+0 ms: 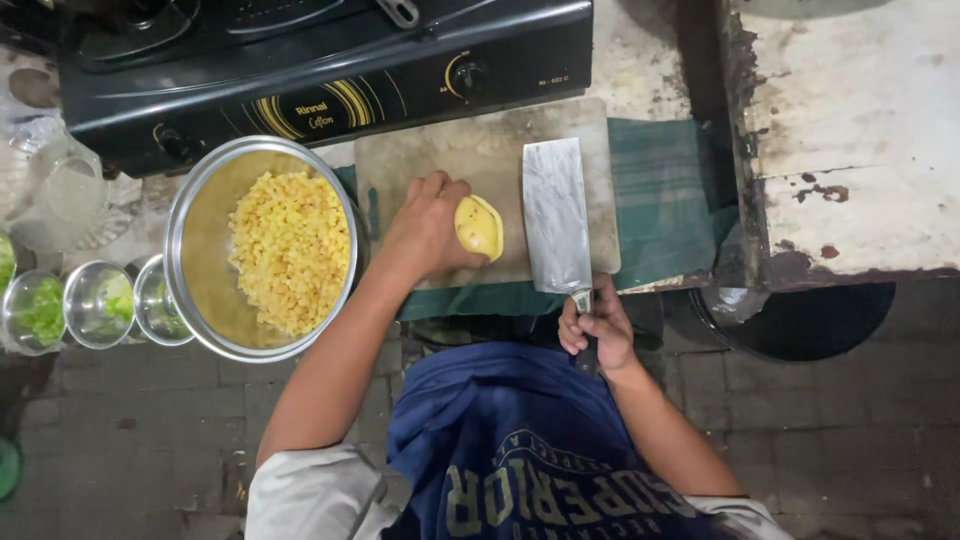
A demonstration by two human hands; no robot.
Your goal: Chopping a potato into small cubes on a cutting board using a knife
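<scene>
The peeled potato (pixel 479 227) sits near the middle of the worn cutting board (pixel 470 160), its pale yellow flesh turned up and toward three o'clock. The left hand (pixel 428 222) is curled over it from nine o'clock, fingers closed down on its far side and pinning it to the board. At three o'clock from the potato, just beside it, lies the broad cleaver (pixel 555 215), blade flat-looking from up here and its tip pointing to twelve o'clock. The right hand (pixel 596 330) is wrapped tight round the dark handle at six o'clock of the blade.

To my eye this is the dicing step, with the potato steadied and not yet cut; a cut would call for the blade to meet the potato clear of those curled fingertips.

At nine o'clock of the board a wide steel bowl (pixel 262 250) holds a heap of small yellow cubes. Further toward nine o'clock stand three small steel cups (pixel 98 303) with something green inside; what exactly, I cannot tell. A black gas stove (pixel 320 70) at twelve o'clock is cut off by the frame. The potato's underside and the left fingertips are hidden, and whether the cleaver's edge touches the board is unclear.
</scene>
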